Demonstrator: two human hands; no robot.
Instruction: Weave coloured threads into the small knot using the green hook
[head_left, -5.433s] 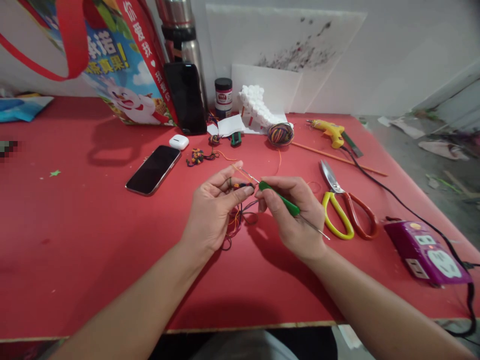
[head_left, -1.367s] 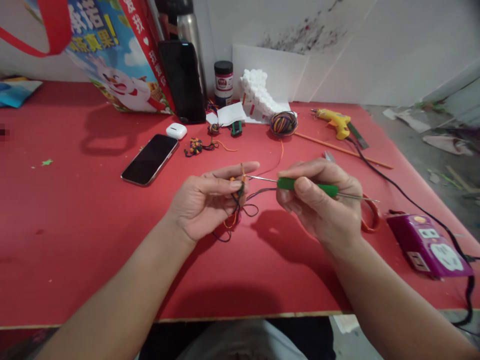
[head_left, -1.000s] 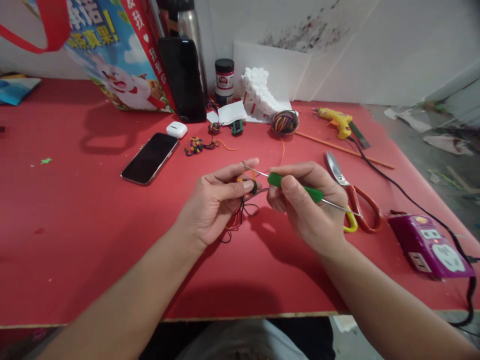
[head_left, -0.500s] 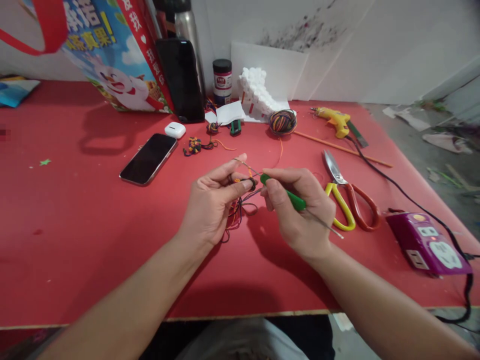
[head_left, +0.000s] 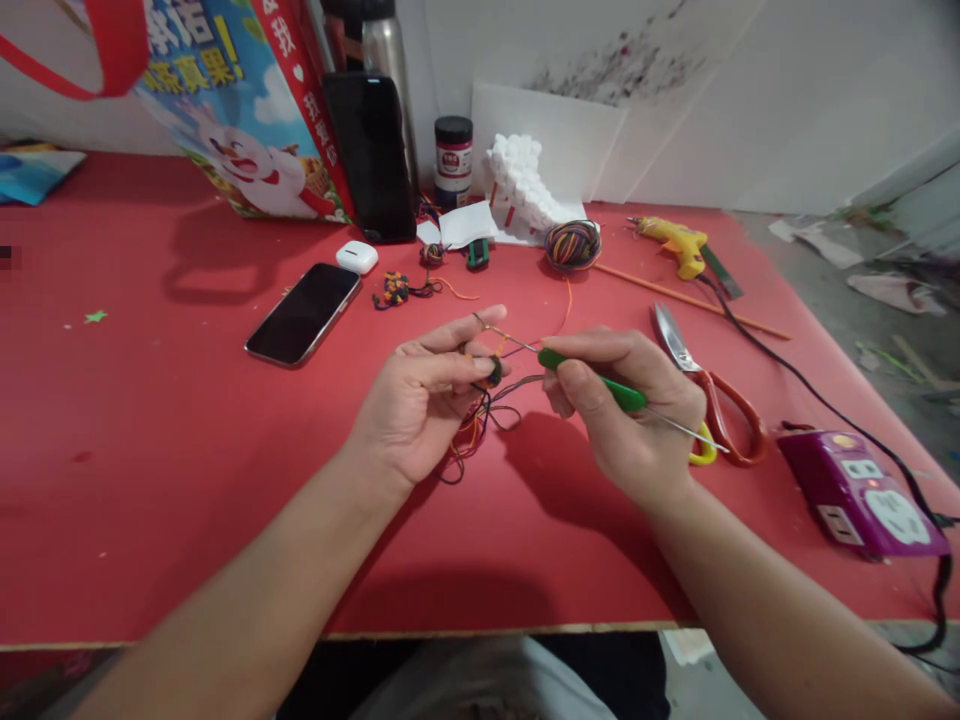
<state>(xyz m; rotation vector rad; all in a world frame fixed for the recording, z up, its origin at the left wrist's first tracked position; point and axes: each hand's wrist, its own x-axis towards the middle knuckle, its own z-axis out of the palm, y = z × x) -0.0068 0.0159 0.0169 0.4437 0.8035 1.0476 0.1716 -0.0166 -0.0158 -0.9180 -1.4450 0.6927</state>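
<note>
Between thumb and fingers, my left hand (head_left: pixel 412 390) pinches a small dark and orange crochet piece (head_left: pixel 493 372). Loose dark and orange yarn strands (head_left: pixel 474 440) hang below it, and a strand runs up over the raised left index finger. My right hand (head_left: pixel 630 410) is closed round the green handle of a crochet hook (head_left: pixel 626 392). One metal end of the hook points left to the yarn by my left fingertips; the other end sticks out below my right hand. An orange strand leads back toward a multicoloured yarn ball (head_left: pixel 572 246).
Scissors (head_left: pixel 731 420) lie right of my right hand, partly behind it. Farther right are a purple power socket box (head_left: pixel 862 495) and a yellow glue gun (head_left: pixel 679 246) with its cord. A phone (head_left: pixel 304 315), an earbud case (head_left: pixel 357 258) and another crochet piece (head_left: pixel 393 289) lie to the left.
My right hand has moved right with the crochet hook, away from my left hand, and covers more of the scissors' yellow handle. The left hand still pinches the crochet piece.
</note>
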